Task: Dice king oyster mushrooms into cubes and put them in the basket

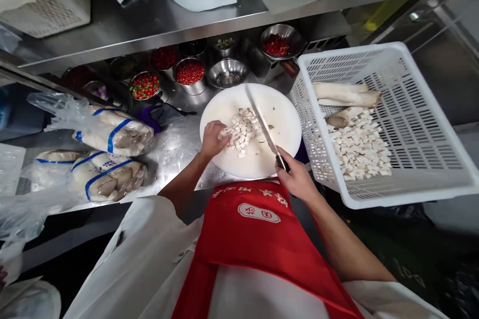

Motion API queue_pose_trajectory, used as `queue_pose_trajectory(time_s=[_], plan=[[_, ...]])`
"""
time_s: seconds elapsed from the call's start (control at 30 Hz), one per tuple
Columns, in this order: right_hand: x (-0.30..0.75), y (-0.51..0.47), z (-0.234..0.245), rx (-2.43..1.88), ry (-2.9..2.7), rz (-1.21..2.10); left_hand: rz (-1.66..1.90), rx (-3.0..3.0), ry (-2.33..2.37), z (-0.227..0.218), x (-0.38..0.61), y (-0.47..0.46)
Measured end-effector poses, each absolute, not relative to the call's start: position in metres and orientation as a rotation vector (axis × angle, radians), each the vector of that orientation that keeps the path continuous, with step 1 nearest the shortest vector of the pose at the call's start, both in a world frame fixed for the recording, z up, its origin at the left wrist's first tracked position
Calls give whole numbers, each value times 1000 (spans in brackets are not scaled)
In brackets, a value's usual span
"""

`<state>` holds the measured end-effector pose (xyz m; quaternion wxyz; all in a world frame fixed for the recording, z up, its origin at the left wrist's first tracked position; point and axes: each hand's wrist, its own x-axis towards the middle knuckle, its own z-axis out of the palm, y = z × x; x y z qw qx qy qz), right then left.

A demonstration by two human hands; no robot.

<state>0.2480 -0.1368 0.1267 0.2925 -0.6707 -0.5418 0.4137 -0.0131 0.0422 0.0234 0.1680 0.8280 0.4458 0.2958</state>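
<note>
On the round white cutting board (220, 104) lies a heap of diced king oyster mushroom (243, 129), with a few loose bits around it. My left hand (213, 138) is at the heap's left side, its thumb and fingers curled around some white cubes. My right hand (297, 177) is closed on the dark handle of a kitchen knife (262, 119). The knife's long blade rests flat or nearly flat across the board, just right of the heap, its tip pointing to the far side.
At right, a white plastic basket (422, 159) holds mushroom chunks (361, 144) and whole king oyster mushrooms (346, 94). Bagged mushrooms (112, 177) lie at left. Behind the board stand a steel bowl (228, 74) and pots of chopped red chilies (190, 74), under a steel shelf (142, 25).
</note>
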Motion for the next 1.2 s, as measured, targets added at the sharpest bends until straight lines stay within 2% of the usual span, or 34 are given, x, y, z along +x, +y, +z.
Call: queue_pose_trajectory(time_s=[0.13, 0.2, 0.3, 0.53, 0.77, 1.0, 1.2], plan=[[266, -177, 102, -1703, -772, 1301, 634, 2387, 1318, 10, -15, 54], [270, -199, 87, -1663, -563, 1320, 512, 2481, 1223, 2, -11, 40], [266, -218, 65, -1606, -373, 1350, 533, 2579, 1201, -3, 8, 10], [212, -179, 41, -1436, -303, 1595, 551, 2555, 1336, 6, 65, -10], [178, -153, 39, -1317, -332, 1722, 726, 2280, 1464, 13, 70, -8], [216, -172, 73, -1269, -334, 1665, 1019, 2405, 1344, 76, 111, -20], [279, -183, 128, -1260, -252, 1317, 977, 2455, 955, 149, 223, -9]])
